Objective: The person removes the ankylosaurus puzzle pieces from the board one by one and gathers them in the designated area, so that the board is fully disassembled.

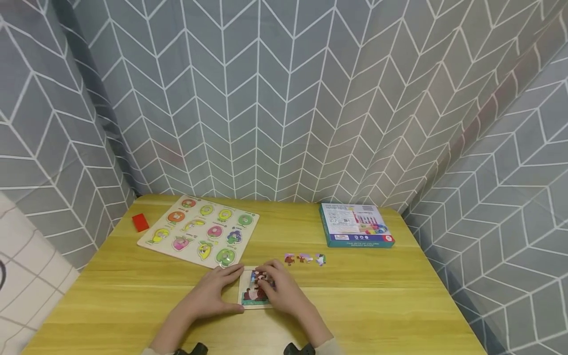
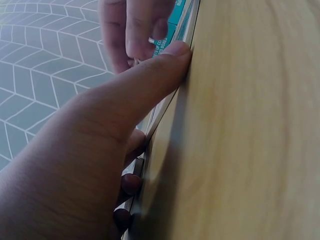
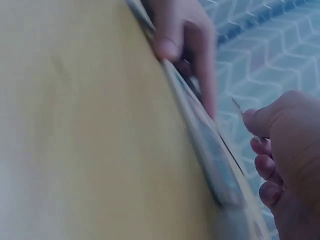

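Observation:
A small jigsaw puzzle board (image 1: 247, 301), with a white rim and a partly assembled brown and teal picture, lies on the table in the head view. My left hand (image 1: 212, 294) holds its left side, thumb at the near corner and fingers by the far corner. In the left wrist view the thumb (image 2: 145, 75) lies along the board's edge. Over the board's right part, my right hand (image 1: 284, 291) pinches a thin puzzle piece (image 3: 237, 105) between thumb and fingers, seen edge-on in the right wrist view. Several loose puzzle pieces (image 1: 305, 258) lie just beyond that hand.
A larger fruit picture board (image 1: 175, 230) lies at the back left, close to the left hand's fingertips. Beside it is a red block (image 1: 140, 223). At the back right sits a teal and white box (image 1: 357, 226). A patterned grey curtain (image 1: 275, 98) hangs behind the table.

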A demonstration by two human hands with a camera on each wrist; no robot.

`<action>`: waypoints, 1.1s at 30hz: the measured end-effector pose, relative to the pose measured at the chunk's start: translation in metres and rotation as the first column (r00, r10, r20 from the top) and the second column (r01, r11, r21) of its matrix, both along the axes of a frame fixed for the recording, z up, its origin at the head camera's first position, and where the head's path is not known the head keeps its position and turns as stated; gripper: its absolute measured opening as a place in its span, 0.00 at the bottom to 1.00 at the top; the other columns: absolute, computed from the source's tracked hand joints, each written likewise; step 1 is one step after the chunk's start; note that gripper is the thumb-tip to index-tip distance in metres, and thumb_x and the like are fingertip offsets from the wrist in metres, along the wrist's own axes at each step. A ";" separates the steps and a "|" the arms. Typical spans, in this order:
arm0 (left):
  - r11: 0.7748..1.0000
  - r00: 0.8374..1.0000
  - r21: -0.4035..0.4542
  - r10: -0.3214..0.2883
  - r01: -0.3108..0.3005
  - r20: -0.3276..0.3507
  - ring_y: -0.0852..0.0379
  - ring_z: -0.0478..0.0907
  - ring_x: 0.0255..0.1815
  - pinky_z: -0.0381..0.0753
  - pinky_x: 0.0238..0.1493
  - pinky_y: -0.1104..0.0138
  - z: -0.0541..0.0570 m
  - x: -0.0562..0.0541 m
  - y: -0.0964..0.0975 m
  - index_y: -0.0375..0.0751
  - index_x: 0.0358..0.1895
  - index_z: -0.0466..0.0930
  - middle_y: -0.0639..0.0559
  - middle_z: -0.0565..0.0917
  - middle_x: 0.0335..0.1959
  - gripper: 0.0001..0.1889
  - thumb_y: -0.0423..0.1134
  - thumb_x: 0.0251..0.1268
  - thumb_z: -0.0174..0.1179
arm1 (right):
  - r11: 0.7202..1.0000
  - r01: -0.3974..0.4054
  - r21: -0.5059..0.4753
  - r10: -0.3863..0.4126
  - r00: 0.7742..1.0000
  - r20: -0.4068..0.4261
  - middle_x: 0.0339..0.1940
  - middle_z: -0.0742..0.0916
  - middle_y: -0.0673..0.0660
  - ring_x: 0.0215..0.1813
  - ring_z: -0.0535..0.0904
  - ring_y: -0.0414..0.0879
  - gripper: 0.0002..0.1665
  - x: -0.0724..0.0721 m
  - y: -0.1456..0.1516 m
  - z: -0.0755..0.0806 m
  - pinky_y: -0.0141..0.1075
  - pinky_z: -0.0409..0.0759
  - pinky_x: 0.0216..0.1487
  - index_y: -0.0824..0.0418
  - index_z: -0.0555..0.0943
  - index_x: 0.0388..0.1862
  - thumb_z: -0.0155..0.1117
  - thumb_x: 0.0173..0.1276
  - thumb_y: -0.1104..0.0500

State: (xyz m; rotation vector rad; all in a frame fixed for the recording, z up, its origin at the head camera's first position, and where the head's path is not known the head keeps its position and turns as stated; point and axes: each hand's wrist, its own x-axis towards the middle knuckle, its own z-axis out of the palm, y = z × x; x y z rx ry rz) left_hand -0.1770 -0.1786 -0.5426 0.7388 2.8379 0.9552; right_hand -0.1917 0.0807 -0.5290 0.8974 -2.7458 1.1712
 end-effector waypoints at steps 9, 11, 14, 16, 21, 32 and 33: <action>1.000 1.000 -0.001 0.005 -0.004 0.028 0.28 0.60 0.81 0.56 0.79 0.30 -0.001 0.000 0.005 0.42 0.80 0.70 0.48 0.68 0.82 0.56 0.73 0.51 0.74 | 0.962 0.240 -0.133 -0.246 0.969 -0.033 0.59 0.84 0.56 0.61 0.81 0.52 0.17 -0.022 0.074 -0.004 0.52 0.83 0.66 0.61 0.85 0.63 0.65 0.78 0.64; 1.000 0.999 -0.006 0.005 -0.005 0.031 0.28 0.60 0.81 0.56 0.79 0.30 -0.001 0.000 0.005 0.42 0.80 0.70 0.48 0.68 0.82 0.56 0.73 0.51 0.74 | 0.948 0.287 -0.141 -0.295 0.955 -0.039 0.58 0.85 0.57 0.59 0.82 0.54 0.17 -0.026 0.093 -0.008 0.52 0.84 0.64 0.62 0.85 0.62 0.66 0.77 0.66; 1.000 0.999 -0.007 0.006 -0.006 0.032 0.28 0.60 0.81 0.56 0.79 0.30 -0.001 0.000 0.005 0.43 0.80 0.70 0.48 0.68 0.82 0.57 0.73 0.51 0.74 | 0.928 0.338 -0.158 -0.347 0.937 -0.037 0.57 0.84 0.59 0.58 0.83 0.55 0.16 -0.029 0.120 -0.012 0.50 0.85 0.62 0.64 0.85 0.60 0.66 0.76 0.69; 1.000 1.000 -0.002 0.006 -0.005 0.031 0.27 0.60 0.81 0.56 0.79 0.30 -0.001 0.000 0.004 0.43 0.80 0.70 0.48 0.68 0.83 0.56 0.73 0.51 0.74 | 0.917 0.361 -0.169 -0.372 0.927 -0.041 0.56 0.84 0.60 0.57 0.83 0.55 0.16 -0.030 0.133 -0.013 0.49 0.85 0.62 0.66 0.85 0.60 0.65 0.75 0.71; 1.000 0.999 0.006 0.010 -0.010 0.035 0.27 0.59 0.81 0.54 0.79 0.29 0.000 0.000 0.002 0.42 0.80 0.70 0.48 0.67 0.83 0.56 0.72 0.51 0.74 | 0.915 0.365 -0.169 -0.384 0.918 -0.095 0.55 0.86 0.60 0.54 0.84 0.54 0.16 -0.027 0.141 -0.012 0.44 0.86 0.57 0.67 0.86 0.58 0.68 0.73 0.71; 1.000 0.999 0.009 0.014 -0.014 0.029 0.26 0.59 0.81 0.54 0.79 0.29 0.000 0.001 0.001 0.43 0.80 0.70 0.48 0.68 0.83 0.56 0.72 0.51 0.75 | 0.987 0.155 -0.040 -0.158 0.984 -0.080 0.55 0.85 0.53 0.57 0.83 0.50 0.14 -0.010 0.080 -0.015 0.44 0.86 0.60 0.61 0.87 0.58 0.67 0.76 0.65; 1.000 0.999 0.009 0.015 -0.015 0.029 0.26 0.59 0.81 0.54 0.79 0.29 0.000 0.001 0.001 0.43 0.80 0.69 0.48 0.67 0.83 0.56 0.72 0.51 0.75 | 0.990 0.139 -0.031 -0.141 0.987 -0.080 0.55 0.85 0.53 0.55 0.83 0.49 0.14 -0.010 0.077 -0.016 0.42 0.86 0.57 0.61 0.87 0.58 0.67 0.76 0.65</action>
